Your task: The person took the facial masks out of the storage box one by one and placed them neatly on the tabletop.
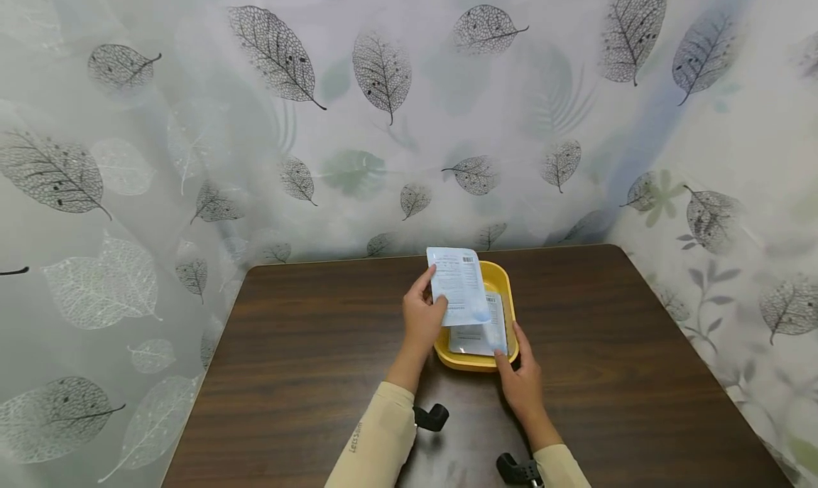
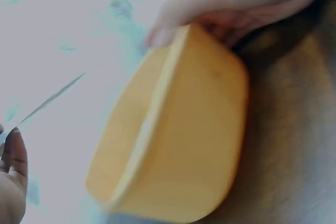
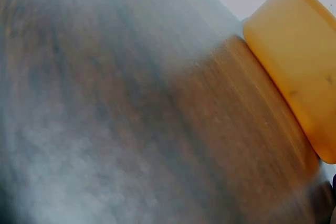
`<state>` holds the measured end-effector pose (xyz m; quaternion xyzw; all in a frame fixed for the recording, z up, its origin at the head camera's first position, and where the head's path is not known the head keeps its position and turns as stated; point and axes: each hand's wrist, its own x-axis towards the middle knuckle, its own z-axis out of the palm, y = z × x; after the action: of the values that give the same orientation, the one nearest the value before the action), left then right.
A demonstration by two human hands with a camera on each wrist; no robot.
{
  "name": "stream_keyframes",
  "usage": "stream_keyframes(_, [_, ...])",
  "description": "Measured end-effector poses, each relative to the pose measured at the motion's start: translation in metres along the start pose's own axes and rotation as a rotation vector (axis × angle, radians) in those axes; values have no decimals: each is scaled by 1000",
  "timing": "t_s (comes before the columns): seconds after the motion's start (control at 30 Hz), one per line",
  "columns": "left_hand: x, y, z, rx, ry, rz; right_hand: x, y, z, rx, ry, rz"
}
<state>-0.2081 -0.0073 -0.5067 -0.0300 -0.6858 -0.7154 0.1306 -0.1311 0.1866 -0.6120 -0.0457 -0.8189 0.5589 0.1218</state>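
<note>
My left hand (image 1: 422,321) pinches a flat, pale blue-and-white printed packet (image 1: 459,289) by its left edge, thumb on top. The packet is held above a yellow plastic box (image 1: 469,364), with a barcode near its top edge. Inside the box lies another similar packet (image 1: 476,339), partly covered by the held one; whether more lie beneath cannot be seen. At the box's near right corner, my right hand (image 1: 525,388) grips the rim, thumb over the front and fingers along the outer side. The left wrist view shows the held packet (image 2: 52,98) nearly edge-on, beside the box (image 2: 199,124).
The box stands on a dark brown wooden table (image 1: 319,346), near its far edge. Behind and beside the table hangs a pale leaf-patterned sheet (image 1: 409,140). Black devices (image 1: 432,418) are worn at both wrists, over beige sleeves (image 1: 383,431).
</note>
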Motion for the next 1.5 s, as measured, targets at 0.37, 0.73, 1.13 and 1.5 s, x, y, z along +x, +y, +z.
stream_keyframes(0.37, [12,35,-41,20,186,37,-1,1,-2,-10,-13,19])
stream_keyframes(0.73, [21,-32,-70,41,255,1,-1,2,-2,-9,-12,29])
stream_keyframes(1.13, [8,-86,-89,143,297,-172,-2,1,-2,2,-18,30])
stream_keyframes(1.5, [0,-104,-93,930,7,-52,-2,-5,-2,-2,-13,35])
